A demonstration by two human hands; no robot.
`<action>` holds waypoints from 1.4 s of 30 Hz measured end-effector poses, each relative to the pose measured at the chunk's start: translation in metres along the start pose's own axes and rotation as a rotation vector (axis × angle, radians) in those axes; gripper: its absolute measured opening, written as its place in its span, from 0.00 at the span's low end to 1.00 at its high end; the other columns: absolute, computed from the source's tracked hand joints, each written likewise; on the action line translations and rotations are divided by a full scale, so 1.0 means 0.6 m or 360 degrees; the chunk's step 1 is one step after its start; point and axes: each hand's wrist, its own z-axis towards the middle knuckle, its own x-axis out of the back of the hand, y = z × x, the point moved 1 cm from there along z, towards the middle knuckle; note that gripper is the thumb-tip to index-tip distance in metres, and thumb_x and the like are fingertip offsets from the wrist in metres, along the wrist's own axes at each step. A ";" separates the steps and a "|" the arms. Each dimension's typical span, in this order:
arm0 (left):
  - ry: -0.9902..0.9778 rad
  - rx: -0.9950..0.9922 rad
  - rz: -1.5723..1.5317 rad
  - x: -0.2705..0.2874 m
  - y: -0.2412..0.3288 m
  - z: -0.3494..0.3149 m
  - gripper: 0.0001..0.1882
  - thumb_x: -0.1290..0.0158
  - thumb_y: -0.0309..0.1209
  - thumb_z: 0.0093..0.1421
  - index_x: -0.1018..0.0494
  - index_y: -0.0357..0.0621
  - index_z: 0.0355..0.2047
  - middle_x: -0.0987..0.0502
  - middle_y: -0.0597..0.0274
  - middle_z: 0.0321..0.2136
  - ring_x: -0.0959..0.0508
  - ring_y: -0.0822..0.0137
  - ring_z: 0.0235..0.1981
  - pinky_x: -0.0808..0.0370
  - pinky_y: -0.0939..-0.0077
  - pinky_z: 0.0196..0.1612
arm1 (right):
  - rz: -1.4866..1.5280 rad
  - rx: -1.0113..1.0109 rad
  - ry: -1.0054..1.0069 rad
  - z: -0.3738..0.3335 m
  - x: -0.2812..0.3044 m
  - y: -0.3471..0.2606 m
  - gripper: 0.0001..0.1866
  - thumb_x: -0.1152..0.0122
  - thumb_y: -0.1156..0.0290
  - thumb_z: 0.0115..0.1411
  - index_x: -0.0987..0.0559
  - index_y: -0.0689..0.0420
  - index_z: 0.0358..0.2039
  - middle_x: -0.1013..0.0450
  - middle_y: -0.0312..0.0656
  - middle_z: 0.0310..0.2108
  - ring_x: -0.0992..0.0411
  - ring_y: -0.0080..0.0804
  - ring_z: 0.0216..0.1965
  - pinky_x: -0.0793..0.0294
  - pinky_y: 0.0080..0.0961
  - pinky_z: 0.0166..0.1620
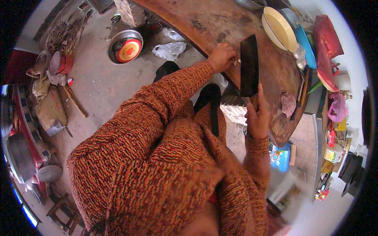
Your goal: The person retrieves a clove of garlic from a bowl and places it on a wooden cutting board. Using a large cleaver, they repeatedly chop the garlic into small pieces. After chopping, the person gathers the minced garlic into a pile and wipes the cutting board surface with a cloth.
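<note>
My right hand (258, 114) is closed round the handle of a cleaver (249, 65). The broad dark blade stands over the worn brown wooden tabletop (220, 25), pointing away from me. Left of the blade, my left hand (221, 58) rests at the table's near edge with its fingers curled together. At those fingertips, close beside the blade, shows a small whitish piece (236, 62), too small to name. Whether the blade touches it or the wood, I cannot tell.
A cream enamel basin (278, 29) and a blue container (306, 46) stand at the table's far right. A pinkish crumpled cloth (288, 104) lies nearer on the tabletop. On the floor at left are a metal basin (112, 53) and plastic bags (169, 50).
</note>
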 end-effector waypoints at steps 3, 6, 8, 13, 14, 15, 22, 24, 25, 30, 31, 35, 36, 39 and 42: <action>-0.0031 0.0057 0.0048 0.003 0.003 0.001 0.03 0.45 0.28 0.48 0.25 0.50 0.25 0.27 0.64 0.29 0.31 0.59 0.40 0.37 0.63 0.46 | -0.0038 0.0052 -0.0021 -0.003 -0.005 -0.002 0.36 0.50 0.83 0.52 0.43 0.51 0.63 0.31 0.39 0.33 0.38 0.20 0.18 0.34 0.16 0.22; -0.0045 0.0040 0.0058 0.004 0.004 0.003 0.04 0.45 0.29 0.48 0.26 0.51 0.27 0.27 0.64 0.29 0.31 0.58 0.40 0.36 0.62 0.45 | -0.0245 0.0223 0.0012 -0.004 -0.015 0.024 0.36 0.49 0.83 0.51 0.42 0.51 0.63 0.32 0.37 0.30 0.38 0.20 0.18 0.35 0.15 0.22; -0.0096 0.0042 0.0028 0.001 0.002 0.001 0.08 0.45 0.29 0.48 0.28 0.50 0.30 0.28 0.62 0.31 0.31 0.56 0.42 0.36 0.58 0.45 | -0.0216 0.0228 0.0034 -0.005 -0.020 0.033 0.36 0.50 0.83 0.52 0.42 0.50 0.63 0.35 0.36 0.28 0.38 0.20 0.18 0.34 0.16 0.23; -0.0038 0.0065 0.0040 0.000 0.000 0.000 0.04 0.45 0.29 0.49 0.26 0.50 0.27 0.28 0.64 0.30 0.31 0.58 0.41 0.37 0.61 0.46 | -0.0071 0.0074 0.0019 -0.002 -0.012 0.021 0.36 0.51 0.84 0.52 0.42 0.51 0.63 0.37 0.34 0.26 0.39 0.19 0.19 0.34 0.16 0.23; -0.0012 0.0071 0.0010 -0.001 0.001 0.000 0.03 0.46 0.29 0.49 0.25 0.51 0.26 0.28 0.65 0.30 0.31 0.59 0.41 0.37 0.62 0.46 | -0.0126 0.0129 0.0023 -0.003 -0.008 0.025 0.36 0.51 0.84 0.52 0.43 0.51 0.63 0.37 0.34 0.26 0.39 0.19 0.19 0.34 0.16 0.23; -0.0032 0.0083 0.0032 -0.002 0.001 0.001 0.03 0.46 0.29 0.49 0.25 0.51 0.26 0.28 0.65 0.30 0.31 0.59 0.41 0.37 0.61 0.46 | -0.0181 0.0184 0.0026 -0.003 -0.006 0.029 0.36 0.51 0.84 0.52 0.43 0.51 0.63 0.37 0.34 0.27 0.39 0.19 0.19 0.34 0.16 0.23; -0.0046 0.0075 0.0050 -0.003 0.002 0.000 0.02 0.46 0.28 0.49 0.25 0.51 0.25 0.27 0.64 0.29 0.31 0.59 0.41 0.37 0.62 0.46 | -0.0287 0.0334 0.0049 -0.006 -0.020 0.043 0.37 0.51 0.85 0.52 0.42 0.50 0.63 0.33 0.36 0.33 0.39 0.18 0.20 0.34 0.16 0.23; -0.0085 0.0069 0.0052 -0.004 -0.005 0.003 0.04 0.46 0.28 0.48 0.25 0.50 0.26 0.27 0.63 0.29 0.31 0.58 0.40 0.37 0.62 0.45 | -0.0194 0.0251 0.0050 -0.004 -0.023 0.040 0.37 0.51 0.85 0.52 0.42 0.50 0.63 0.33 0.37 0.35 0.39 0.19 0.20 0.34 0.16 0.23; -0.0106 0.0064 0.0045 -0.006 -0.008 0.004 0.06 0.45 0.28 0.46 0.26 0.50 0.28 0.27 0.62 0.30 0.31 0.57 0.40 0.36 0.61 0.45 | -0.0083 0.0127 0.0040 -0.008 -0.022 0.032 0.37 0.51 0.86 0.51 0.42 0.50 0.63 0.33 0.38 0.35 0.39 0.19 0.20 0.34 0.16 0.23; -0.0080 0.0049 0.0001 0.002 0.001 0.001 0.09 0.45 0.27 0.44 0.26 0.49 0.30 0.27 0.62 0.30 0.31 0.56 0.41 0.36 0.60 0.45 | -0.0146 -0.0013 -0.0073 -0.007 -0.006 0.007 0.35 0.51 0.85 0.53 0.44 0.57 0.63 0.36 0.52 0.55 0.32 0.43 0.48 0.33 0.32 0.51; -0.0108 0.0070 0.0001 0.007 0.003 0.001 0.10 0.45 0.26 0.44 0.26 0.49 0.30 0.27 0.62 0.30 0.31 0.56 0.41 0.36 0.60 0.45 | -0.0094 -0.0138 -0.0132 -0.006 0.000 -0.016 0.35 0.51 0.85 0.53 0.44 0.57 0.63 0.36 0.52 0.55 0.32 0.43 0.48 0.33 0.32 0.50; -0.0180 0.0077 0.0044 0.009 0.006 0.002 0.10 0.45 0.26 0.44 0.26 0.49 0.30 0.27 0.61 0.32 0.31 0.56 0.42 0.37 0.60 0.46 | -0.0128 0.0120 -0.0085 -0.005 -0.007 0.008 0.35 0.51 0.85 0.52 0.44 0.57 0.63 0.37 0.49 0.52 0.35 0.39 0.46 0.35 0.29 0.48; -0.0181 0.0077 0.0052 0.007 0.005 0.002 0.10 0.45 0.26 0.43 0.26 0.49 0.30 0.27 0.61 0.32 0.31 0.56 0.42 0.37 0.60 0.46 | -0.0146 0.0193 -0.0052 -0.006 -0.011 0.020 0.36 0.51 0.86 0.52 0.43 0.56 0.63 0.37 0.46 0.48 0.36 0.35 0.42 0.35 0.26 0.44; -0.0156 0.0061 0.0053 0.000 -0.001 0.000 0.10 0.45 0.25 0.43 0.26 0.48 0.30 0.27 0.62 0.33 0.31 0.56 0.42 0.37 0.60 0.46 | -0.0201 0.0238 0.0025 -0.006 -0.019 0.038 0.37 0.51 0.86 0.51 0.43 0.52 0.63 0.34 0.35 0.30 0.39 0.17 0.20 0.34 0.14 0.23; -0.0119 0.0021 0.0035 -0.005 -0.006 0.000 0.10 0.45 0.25 0.43 0.26 0.48 0.29 0.27 0.62 0.33 0.31 0.56 0.42 0.37 0.60 0.46 | -0.0290 0.0361 0.0058 -0.002 -0.026 0.052 0.38 0.51 0.85 0.51 0.44 0.49 0.64 0.33 0.34 0.30 0.40 0.16 0.19 0.35 0.14 0.22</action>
